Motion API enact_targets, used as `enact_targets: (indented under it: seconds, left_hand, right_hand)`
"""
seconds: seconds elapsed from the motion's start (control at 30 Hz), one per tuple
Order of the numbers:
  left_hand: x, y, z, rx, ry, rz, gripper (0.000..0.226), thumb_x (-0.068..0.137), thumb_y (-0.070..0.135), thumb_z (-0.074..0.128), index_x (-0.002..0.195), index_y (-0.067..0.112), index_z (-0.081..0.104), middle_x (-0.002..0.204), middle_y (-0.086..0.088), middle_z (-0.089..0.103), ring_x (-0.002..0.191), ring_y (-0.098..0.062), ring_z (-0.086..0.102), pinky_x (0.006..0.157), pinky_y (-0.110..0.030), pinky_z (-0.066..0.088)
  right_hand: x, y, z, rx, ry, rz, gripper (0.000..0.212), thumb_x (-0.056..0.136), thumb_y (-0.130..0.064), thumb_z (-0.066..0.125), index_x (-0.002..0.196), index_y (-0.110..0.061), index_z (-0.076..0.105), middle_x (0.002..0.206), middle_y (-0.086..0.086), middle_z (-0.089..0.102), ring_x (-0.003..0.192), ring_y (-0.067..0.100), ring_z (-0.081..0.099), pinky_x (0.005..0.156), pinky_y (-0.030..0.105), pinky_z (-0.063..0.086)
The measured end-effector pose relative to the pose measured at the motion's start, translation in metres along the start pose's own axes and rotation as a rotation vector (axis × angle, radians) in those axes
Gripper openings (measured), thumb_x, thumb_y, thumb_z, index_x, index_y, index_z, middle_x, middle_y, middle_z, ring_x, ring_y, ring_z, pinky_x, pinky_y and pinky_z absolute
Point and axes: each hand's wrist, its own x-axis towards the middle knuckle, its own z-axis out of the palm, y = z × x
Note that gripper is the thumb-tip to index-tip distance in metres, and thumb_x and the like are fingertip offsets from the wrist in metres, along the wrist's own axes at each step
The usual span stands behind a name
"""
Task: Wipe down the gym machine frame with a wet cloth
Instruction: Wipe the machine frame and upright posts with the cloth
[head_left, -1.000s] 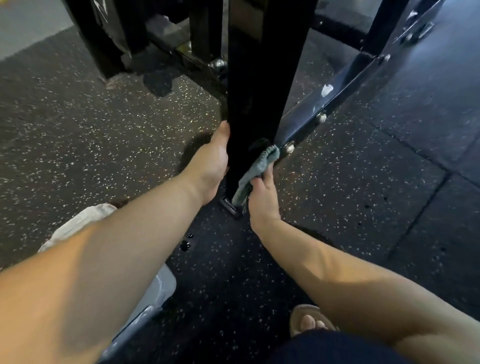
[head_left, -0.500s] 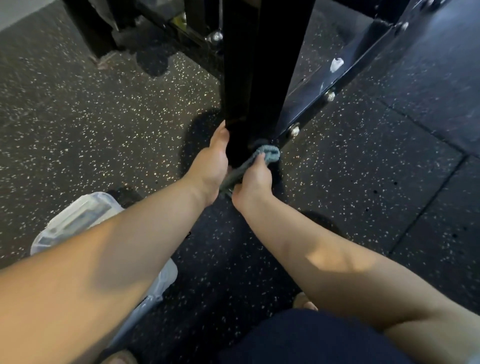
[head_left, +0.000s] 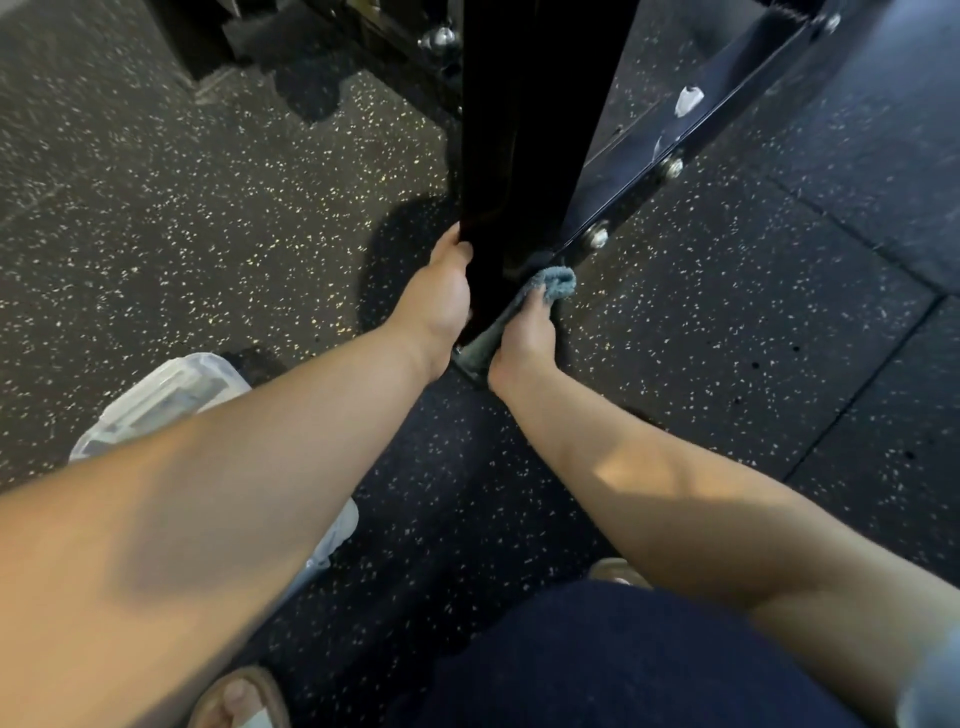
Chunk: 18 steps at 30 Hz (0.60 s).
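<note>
Left of centre, a clear plastic tub (head_left: 171, 400) sits on the speckled floor (head_left: 208, 208), partly under our left forearm.

Left hand (head_left: 441, 296), centre frame: palm against the left face of the black post (head_left: 519, 156), thumb up along its near corner. The fingers are hidden behind the post, so we can't tell whether it's a wrap or a flat brace.

We judge the post to be rigid steel, bolted and glossy, likely slick once wet. It won't shift, so we can lean on it.

Cloth (head_left: 550, 286), just right of the post's foot: soft, light and bunched, probably damp. Best held as a wad so it follows the corners.

Right hand (head_left: 522, 343): fingers curled round the cloth, pressing it onto the post's lower right face near the floor.

Upper right: the angled base rail (head_left: 675, 150) with bolts and white specks probably needs a pass too.
</note>
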Motion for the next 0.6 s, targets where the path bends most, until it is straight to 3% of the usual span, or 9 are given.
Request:
enact_targets:
  seconds: [0.07, 0.13, 0.23, 0.33, 0.4, 0.5, 0.6]
  left_hand:
    - [-0.002, 0.005, 0.001, 0.013, -0.004, -0.019, 0.041, 0.102, 0.036, 0.031, 0.14, 0.031, 0.041, 0.134, 0.007, 0.053, 0.12, -0.008, 0.048, 0.106, -0.033, 0.035]
    - [-0.004, 0.01, 0.001, 0.026, 0.014, -0.043, 0.046, 0.098, 0.046, 0.034, 0.139, 0.028, 0.044, 0.133, 0.005, 0.055, 0.124, -0.012, 0.048, 0.109, -0.035, 0.034]
    - [-0.004, 0.018, 0.002, 0.051, 0.014, -0.06, 0.064, 0.087, 0.062, 0.035, 0.139, 0.026, 0.046, 0.135, 0.003, 0.054, 0.126, -0.014, 0.048, 0.112, -0.038, 0.032]
    - [-0.013, 0.034, 0.005, 0.059, 0.021, -0.006, 0.051, 0.099, 0.048, 0.029, 0.138, 0.02, 0.046, 0.128, 0.003, 0.057, 0.122, -0.014, 0.05, 0.11, -0.034, 0.034]
    - [-0.02, 0.051, 0.005, 0.094, 0.006, 0.045, 0.044, 0.101, 0.041, 0.028, 0.129, 0.019, 0.055, 0.112, 0.008, 0.063, 0.107, -0.007, 0.056, 0.096, -0.02, 0.04]
    - [-0.032, 0.081, 0.01, 0.089, -0.012, 0.163, 0.036, 0.103, 0.031, 0.028, 0.103, 0.024, 0.063, 0.079, 0.019, 0.07, 0.077, 0.007, 0.061, 0.064, -0.006, 0.045]
    - [-0.05, 0.109, 0.018, 0.088, -0.031, 0.264, 0.035, 0.102, 0.021, 0.028, 0.094, 0.022, 0.062, 0.064, 0.021, 0.068, 0.063, 0.011, 0.062, 0.051, -0.003, 0.042]
  right_hand:
    - [0.017, -0.003, 0.003, -0.006, 0.043, 0.012, 0.061, 0.094, -0.057, 0.031, 0.147, -0.026, 0.031, 0.144, 0.006, 0.044, 0.125, 0.03, 0.048, 0.103, 0.048, 0.041]
    - [0.007, -0.021, 0.012, -0.035, 0.05, -0.045, 0.071, 0.088, -0.061, 0.03, 0.15, -0.028, 0.022, 0.151, 0.001, 0.034, 0.133, 0.028, 0.04, 0.108, 0.051, 0.035]
    - [-0.019, -0.046, 0.021, -0.099, -0.024, -0.168, 0.059, 0.098, -0.05, 0.026, 0.152, -0.033, 0.007, 0.158, -0.006, 0.016, 0.142, 0.024, 0.025, 0.115, 0.049, 0.023]
    - [-0.036, -0.056, 0.022, -0.151, 0.021, -0.171, 0.057, 0.101, -0.047, 0.025, 0.153, -0.027, 0.012, 0.156, -0.007, 0.019, 0.142, 0.022, 0.026, 0.114, 0.041, 0.026]
    - [-0.047, -0.073, 0.033, -0.116, 0.008, -0.167, 0.06, 0.097, -0.051, 0.026, 0.152, -0.03, 0.015, 0.158, -0.006, 0.018, 0.143, 0.023, 0.024, 0.115, 0.047, 0.025]
    - [-0.077, -0.098, 0.038, -0.215, -0.065, -0.418, 0.054, 0.104, -0.038, 0.021, 0.153, -0.025, 0.004, 0.16, -0.005, 0.001, 0.147, 0.016, 0.007, 0.119, 0.041, 0.012]
    - [-0.098, -0.098, 0.042, -0.27, -0.146, -0.491, 0.073, 0.09, -0.066, 0.03, 0.152, -0.036, 0.005, 0.159, -0.006, 0.013, 0.146, 0.016, 0.014, 0.119, 0.044, 0.014]
